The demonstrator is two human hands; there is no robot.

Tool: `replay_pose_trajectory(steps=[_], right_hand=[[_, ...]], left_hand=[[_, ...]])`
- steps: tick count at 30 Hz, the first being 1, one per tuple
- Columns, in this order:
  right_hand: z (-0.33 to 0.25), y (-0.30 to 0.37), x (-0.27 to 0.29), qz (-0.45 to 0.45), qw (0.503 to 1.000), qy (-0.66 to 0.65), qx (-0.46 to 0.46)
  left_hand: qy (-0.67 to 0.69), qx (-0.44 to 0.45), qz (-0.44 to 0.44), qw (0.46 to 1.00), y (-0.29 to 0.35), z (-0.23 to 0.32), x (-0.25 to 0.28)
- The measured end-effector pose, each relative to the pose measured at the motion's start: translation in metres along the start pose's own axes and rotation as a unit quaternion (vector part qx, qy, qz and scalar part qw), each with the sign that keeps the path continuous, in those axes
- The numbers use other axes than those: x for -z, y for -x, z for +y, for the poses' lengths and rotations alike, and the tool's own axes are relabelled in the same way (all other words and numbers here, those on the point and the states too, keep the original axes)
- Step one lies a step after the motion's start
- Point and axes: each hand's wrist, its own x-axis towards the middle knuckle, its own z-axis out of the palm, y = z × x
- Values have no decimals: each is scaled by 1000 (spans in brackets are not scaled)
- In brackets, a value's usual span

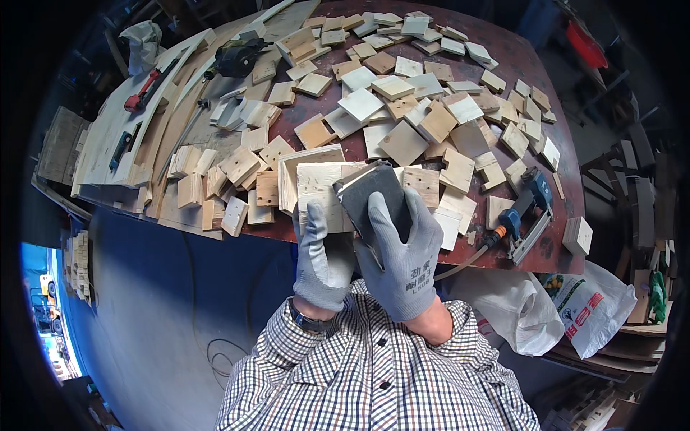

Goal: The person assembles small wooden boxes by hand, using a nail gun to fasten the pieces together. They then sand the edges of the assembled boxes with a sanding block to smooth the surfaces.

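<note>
Near the table's front edge, my left hand [321,262], in a grey glove, grips a pale wooden block [320,188] from below and its left side. Its thumb stands upright along the block's face. My right hand [404,260], also gloved, is closed around a dark sanding block [374,200] that looks wrapped in black abrasive sheet. The sanding block is tilted and meets or overlaps the wooden block's right side. Whether the two touch along the whole edge is hidden. A pale box-like wooden piece [289,176] lies just behind the held block.
Many small wooden blocks [406,142] are heaped over the dark red table [568,244]. A nail gun [528,201] with a hose lies at the right edge. Long boards [108,154], a red-handled tool [144,91] and a black power tool [241,56] lie left. Plastic bags [517,309] hang front right.
</note>
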Motion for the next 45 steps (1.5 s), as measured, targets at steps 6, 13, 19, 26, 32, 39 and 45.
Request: replay_pose_trajectory(steps=[6,13,19,26,32,39,45], right_hand=[[58,34,19,2,996,-10,-84],[-7,-20,4,25,998,-47,32],[39,21,2,-12,1000,-18,10],[18,-20,30,28,978,-203,-31],[-24,-45,28,-5,981,-173,84],[50,-13,-1,-5,976,-178,-129],[-7,-38,34,-21,971,-225,74]], left_hand=[[29,-65,-1,997,-8,4,18],[50,0,-60,997,6,11,-18],[74,-44,-8,996,-3,12,35],[-134,-133,-61,980,14,9,15],[-153,-143,-20,978,7,0,29],[-187,-160,6,969,23,11,14],[-234,-140,-7,962,26,7,20]])
